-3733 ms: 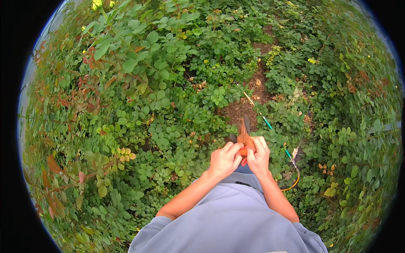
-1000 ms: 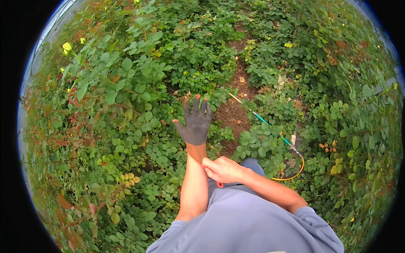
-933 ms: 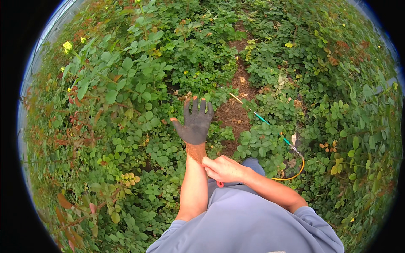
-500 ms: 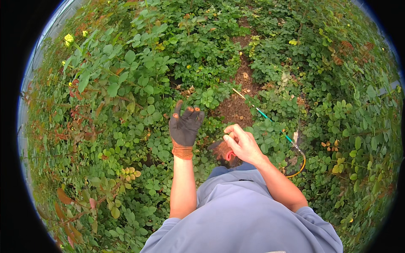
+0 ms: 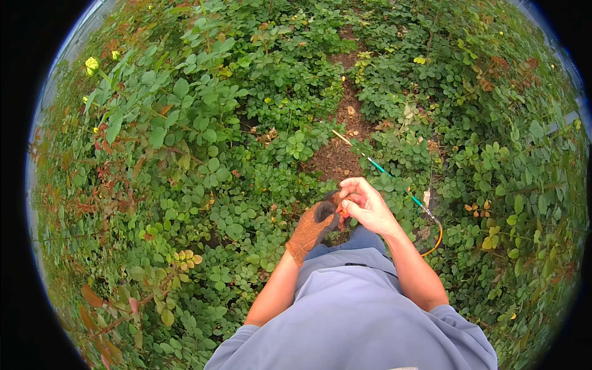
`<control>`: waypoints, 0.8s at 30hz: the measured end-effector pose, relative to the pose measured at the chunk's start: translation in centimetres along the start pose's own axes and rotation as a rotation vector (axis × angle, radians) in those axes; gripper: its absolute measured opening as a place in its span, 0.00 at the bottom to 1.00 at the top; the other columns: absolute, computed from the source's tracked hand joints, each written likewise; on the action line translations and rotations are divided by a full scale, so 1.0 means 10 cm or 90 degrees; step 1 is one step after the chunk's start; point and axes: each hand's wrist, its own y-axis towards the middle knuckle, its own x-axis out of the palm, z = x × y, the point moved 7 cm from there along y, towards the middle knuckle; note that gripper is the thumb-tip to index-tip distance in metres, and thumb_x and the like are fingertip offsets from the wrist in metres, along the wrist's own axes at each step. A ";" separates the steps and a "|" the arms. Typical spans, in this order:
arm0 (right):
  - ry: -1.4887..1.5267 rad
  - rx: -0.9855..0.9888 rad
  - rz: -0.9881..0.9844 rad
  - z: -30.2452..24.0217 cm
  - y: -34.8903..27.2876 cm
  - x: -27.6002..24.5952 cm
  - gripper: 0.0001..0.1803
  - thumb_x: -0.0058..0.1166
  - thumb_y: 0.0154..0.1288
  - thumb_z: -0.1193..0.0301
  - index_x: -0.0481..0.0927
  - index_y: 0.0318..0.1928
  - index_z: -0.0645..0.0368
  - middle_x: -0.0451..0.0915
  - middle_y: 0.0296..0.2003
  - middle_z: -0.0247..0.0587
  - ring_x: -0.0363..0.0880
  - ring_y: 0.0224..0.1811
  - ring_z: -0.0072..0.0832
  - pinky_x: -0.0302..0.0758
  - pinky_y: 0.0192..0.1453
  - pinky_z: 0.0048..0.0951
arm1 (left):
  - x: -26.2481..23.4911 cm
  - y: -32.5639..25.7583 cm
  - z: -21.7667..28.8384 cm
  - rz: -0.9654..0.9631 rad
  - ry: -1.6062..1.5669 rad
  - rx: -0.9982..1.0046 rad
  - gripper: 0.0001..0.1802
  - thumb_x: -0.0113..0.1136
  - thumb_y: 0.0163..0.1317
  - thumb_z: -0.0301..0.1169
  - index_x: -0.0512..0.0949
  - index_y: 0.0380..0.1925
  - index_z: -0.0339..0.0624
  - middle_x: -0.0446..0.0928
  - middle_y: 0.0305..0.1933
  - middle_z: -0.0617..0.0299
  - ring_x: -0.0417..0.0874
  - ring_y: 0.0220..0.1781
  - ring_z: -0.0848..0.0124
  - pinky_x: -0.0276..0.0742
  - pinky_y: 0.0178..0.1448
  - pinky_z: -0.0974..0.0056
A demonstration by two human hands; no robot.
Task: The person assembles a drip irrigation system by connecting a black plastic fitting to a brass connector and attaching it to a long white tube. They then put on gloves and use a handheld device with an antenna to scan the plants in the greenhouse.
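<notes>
My left hand [image 5: 314,227] wears an orange knit glove with a dark grey coating. It has come in against my right hand, its thumb and fingers curled around a loose glove [image 5: 340,211]. Only brown-orange and bright red bits of this loose glove show between the two hands, bunched up. My bare right hand [image 5: 367,206] pinches the same glove from the right, thumb against bent fingers. Both hands meet just in front of my waist, and much of the loose glove is hidden by the fingers.
Dense leafy rose bushes surround me, with a yellow bud [image 5: 92,66] at upper left. A strip of brown soil [image 5: 336,159] runs ahead. To the right, a thin green pole [image 5: 379,166] lies across the leaves, joined to a yellow hose [image 5: 439,237].
My left hand, open and held up apart before, has moved right and down and closed on the loose glove. My right hand has shifted slightly right, still holding the loose glove.
</notes>
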 end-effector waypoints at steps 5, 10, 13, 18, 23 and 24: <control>0.000 0.026 0.020 0.05 -0.10 -0.01 0.21 0.53 0.67 0.82 0.68 0.60 0.62 0.72 0.47 0.38 0.79 0.40 0.21 0.79 0.39 0.27 | 0.11 -0.01 -0.02 -0.054 -0.085 -0.033 0.14 0.58 0.70 0.35 0.79 0.45 0.34 0.82 0.36 0.60 0.84 0.34 0.73 0.79 0.42 0.66; -0.503 -0.133 0.062 -0.29 -0.21 -0.07 0.19 0.57 0.64 0.79 0.72 0.55 0.63 0.73 0.48 0.42 0.81 0.38 0.25 0.80 0.40 0.27 | -0.07 -0.05 0.07 0.013 0.032 -0.020 0.14 0.54 0.71 0.33 0.79 0.46 0.34 0.81 0.35 0.60 0.83 0.32 0.74 0.78 0.38 0.66; -0.419 -0.248 0.105 -0.60 -0.38 0.16 0.08 0.57 0.64 0.76 0.76 0.42 0.65 0.75 0.44 0.46 0.82 0.37 0.35 0.79 0.43 0.35 | 0.07 -0.08 0.23 0.003 0.109 -0.003 0.15 0.53 0.71 0.33 0.79 0.50 0.35 0.80 0.36 0.61 0.81 0.32 0.75 0.77 0.38 0.66; -0.444 -0.213 0.052 -0.23 -0.33 0.20 0.04 0.50 0.66 0.75 0.73 0.35 0.63 0.74 0.33 0.49 0.76 0.35 0.46 0.75 0.40 0.40 | 0.12 -0.10 0.25 0.040 0.169 0.118 0.14 0.52 0.70 0.33 0.78 0.49 0.38 0.81 0.33 0.54 0.81 0.31 0.62 0.77 0.39 0.60; -0.684 -0.296 0.014 0.03 -0.32 0.10 0.06 0.46 0.62 0.80 0.73 0.39 0.63 0.76 0.34 0.51 0.77 0.41 0.50 0.75 0.49 0.46 | 0.15 -0.14 0.25 0.082 0.271 0.207 0.09 0.57 0.65 0.34 0.78 0.36 0.39 0.79 0.31 0.47 0.80 0.33 0.46 0.76 0.38 0.52; -0.805 -0.280 -0.025 0.12 -0.31 0.05 0.07 0.46 0.61 0.81 0.73 0.41 0.62 0.77 0.37 0.51 0.78 0.45 0.51 0.75 0.54 0.45 | 0.19 -0.15 0.27 0.063 0.316 0.235 0.10 0.58 0.64 0.35 0.78 0.35 0.40 0.78 0.30 0.48 0.80 0.33 0.47 0.76 0.37 0.51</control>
